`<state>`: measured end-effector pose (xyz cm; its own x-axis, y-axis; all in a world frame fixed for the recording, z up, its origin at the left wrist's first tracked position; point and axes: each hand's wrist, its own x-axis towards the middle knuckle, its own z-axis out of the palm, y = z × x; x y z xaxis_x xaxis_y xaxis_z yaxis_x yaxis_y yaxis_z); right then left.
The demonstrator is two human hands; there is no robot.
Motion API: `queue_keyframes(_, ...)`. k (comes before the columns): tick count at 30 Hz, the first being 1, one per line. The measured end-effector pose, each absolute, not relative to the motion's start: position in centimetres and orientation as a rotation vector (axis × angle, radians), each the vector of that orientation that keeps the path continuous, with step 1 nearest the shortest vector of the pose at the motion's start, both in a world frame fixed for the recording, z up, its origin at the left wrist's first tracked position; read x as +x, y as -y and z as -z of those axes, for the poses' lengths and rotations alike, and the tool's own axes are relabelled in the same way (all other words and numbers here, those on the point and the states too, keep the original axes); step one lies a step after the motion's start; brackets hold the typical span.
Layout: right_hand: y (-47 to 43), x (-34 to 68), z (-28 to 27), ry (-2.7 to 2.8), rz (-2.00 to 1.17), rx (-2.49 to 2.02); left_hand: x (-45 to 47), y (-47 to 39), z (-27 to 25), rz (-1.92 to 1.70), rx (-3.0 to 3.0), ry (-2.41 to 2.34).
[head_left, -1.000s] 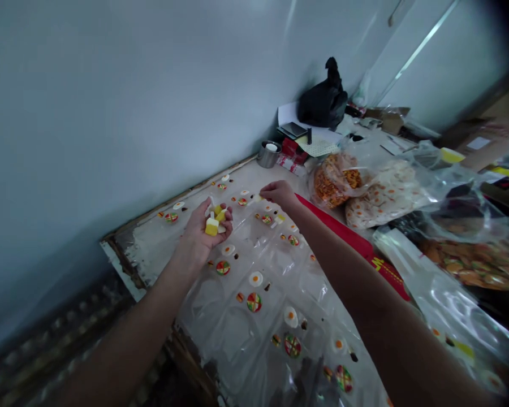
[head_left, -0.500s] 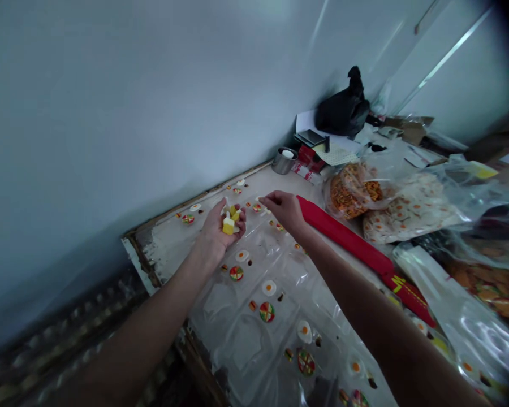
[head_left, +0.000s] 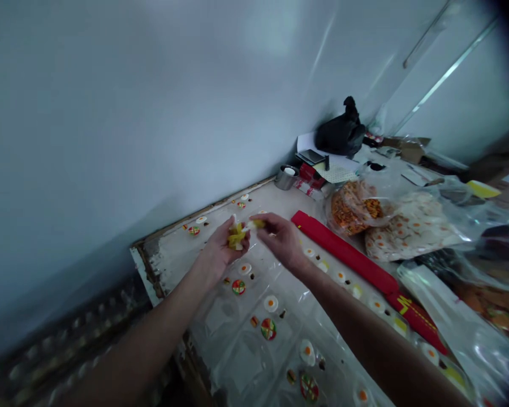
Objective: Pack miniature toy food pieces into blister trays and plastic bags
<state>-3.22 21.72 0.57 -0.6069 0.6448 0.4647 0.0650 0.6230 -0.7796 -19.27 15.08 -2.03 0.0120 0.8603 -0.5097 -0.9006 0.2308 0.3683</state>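
Note:
My left hand [head_left: 220,247] is cupped palm up around several small yellow-and-white pieces [head_left: 236,237]. Just to its right, the fingers of my right hand [head_left: 285,242] pinch one more yellow-and-white piece [head_left: 258,224], blurred by motion. Both hands hover over a clear plastic sheet of moulded trays [head_left: 241,345] on the table. On the trays lie small fried-egg pieces [head_left: 270,303], round red-and-green pieces [head_left: 268,328], little burger-like pieces [head_left: 254,321] and small dark bits.
A long red strip [head_left: 343,243] with yellow lettering lies right of the trays. Beyond it are a bag of orange pieces [head_left: 352,206] and a bag of egg pieces [head_left: 411,229]. A metal cup [head_left: 286,178] and a black bag [head_left: 341,133] stand near the wall.
My right hand has come back from over the trays to beside my left hand and now pinches a yellow-and-white piece. My left hand still holds its pieces. The view has shifted slightly.

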Motion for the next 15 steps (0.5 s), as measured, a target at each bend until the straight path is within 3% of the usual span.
queue_keyframes(2, -25.2, -3.8, 0.2, 1.776, -1.21, -0.884, -20.8, -15.1, 1.7, -1.385, -0.144, -0.777)
queue_keyframes(5, -30.8, -5.8, 1.6, 1.653, -1.329, -1.178, -23.0, -14.6, 1.1, -1.411, -0.12, -0.817)
queue_keyframes(15, -37.1, -10.8, 5.1, 1.981, -0.874, -1.411, -23.7, -12.9, 1.7, -1.338, -0.006, -0.857)
